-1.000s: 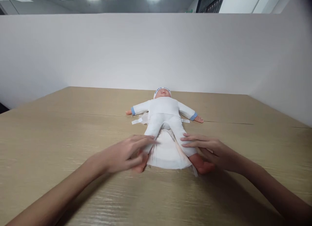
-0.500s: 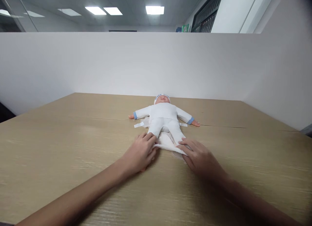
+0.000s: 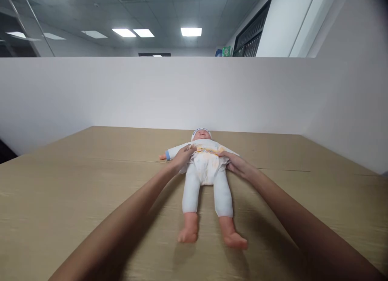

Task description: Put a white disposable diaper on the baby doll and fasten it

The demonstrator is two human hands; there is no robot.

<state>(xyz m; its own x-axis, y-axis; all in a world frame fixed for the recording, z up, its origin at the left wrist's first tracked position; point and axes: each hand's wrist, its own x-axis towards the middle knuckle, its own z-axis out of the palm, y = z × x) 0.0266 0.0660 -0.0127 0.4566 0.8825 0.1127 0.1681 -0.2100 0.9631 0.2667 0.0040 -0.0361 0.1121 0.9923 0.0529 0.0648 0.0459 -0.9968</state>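
A baby doll [image 3: 190, 192] in a white outfit and printed cap lies on its back, feet toward me. The white diaper [image 3: 207, 167] is folded up over its front, with an orange and yellow print along the top edge at the belly. My left hand [image 3: 184, 155] is closed on the diaper's upper left corner, and my right hand [image 3: 236, 163] on its upper right corner. The doll's right-side arm is mostly hidden behind my right hand. Hidden too are the side tapes.
The doll lies on a wide wood-grain table [image 3: 91, 192]. Behind the table's far edge rises a white partition [image 3: 145, 91]. Above it a green package [image 3: 226, 51] and ceiling lights show in the background.
Both hands gripped the diaper's front edge between the doll's lower legs and brought it up over the crotch to the belly. The legs now lie uncovered, and the view has tilted up.
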